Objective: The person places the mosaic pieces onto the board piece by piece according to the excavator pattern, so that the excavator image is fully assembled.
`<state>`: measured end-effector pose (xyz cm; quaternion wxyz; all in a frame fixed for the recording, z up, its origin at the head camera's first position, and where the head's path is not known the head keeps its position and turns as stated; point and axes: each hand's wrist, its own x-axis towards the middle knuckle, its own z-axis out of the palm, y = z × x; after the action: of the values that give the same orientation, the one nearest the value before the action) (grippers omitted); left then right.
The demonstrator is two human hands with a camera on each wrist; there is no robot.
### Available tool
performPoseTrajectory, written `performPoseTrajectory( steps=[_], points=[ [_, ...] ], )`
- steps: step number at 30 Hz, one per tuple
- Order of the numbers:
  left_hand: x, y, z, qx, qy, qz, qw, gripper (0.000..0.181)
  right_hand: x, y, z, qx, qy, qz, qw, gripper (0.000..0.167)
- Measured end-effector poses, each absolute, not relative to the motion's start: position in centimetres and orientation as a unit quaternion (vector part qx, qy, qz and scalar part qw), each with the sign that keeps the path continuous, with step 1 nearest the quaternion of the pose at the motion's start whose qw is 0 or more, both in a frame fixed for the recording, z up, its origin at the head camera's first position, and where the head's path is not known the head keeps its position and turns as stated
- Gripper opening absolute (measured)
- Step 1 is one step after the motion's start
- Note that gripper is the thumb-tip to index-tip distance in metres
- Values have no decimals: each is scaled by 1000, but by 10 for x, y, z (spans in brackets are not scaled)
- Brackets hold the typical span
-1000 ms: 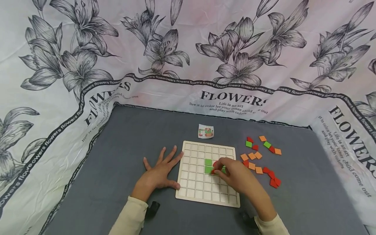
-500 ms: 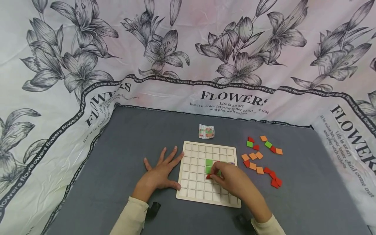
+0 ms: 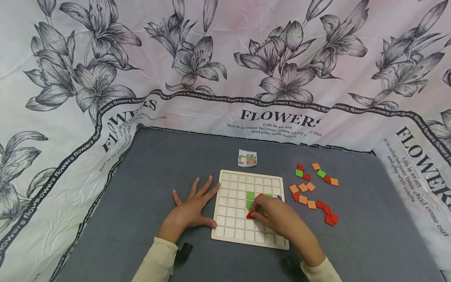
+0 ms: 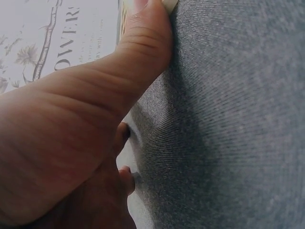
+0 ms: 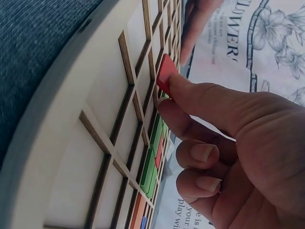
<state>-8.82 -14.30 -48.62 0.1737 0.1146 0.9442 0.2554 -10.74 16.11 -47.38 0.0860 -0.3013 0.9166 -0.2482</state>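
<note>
Right-hand grip [image 3: 276,212] pinches red piece [image 3: 249,216], at its left over the grid board [image 3: 230,222], toward the near edge from two green tiles [image 3: 250,194]; seating hard to tell. Left hand [image 3: 189,209], spread, touches board's left edge.

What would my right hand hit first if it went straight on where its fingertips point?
Most likely the board, beneath the red piece your right hand pinches. The piece may already touch it; depth is unclear there.
</note>
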Motion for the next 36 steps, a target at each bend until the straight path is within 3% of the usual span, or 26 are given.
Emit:
performPoseTrajectory(
  steps=[30,36],
  points=[
    [-89,-144,-488,121,942,262,171,121,-110,169,-467,-330,910,-237,83,7],
    [-88,-144,-488,120,944,255,172,122,-114,186,-461,-279,925,-243,84,9]
  ],
)
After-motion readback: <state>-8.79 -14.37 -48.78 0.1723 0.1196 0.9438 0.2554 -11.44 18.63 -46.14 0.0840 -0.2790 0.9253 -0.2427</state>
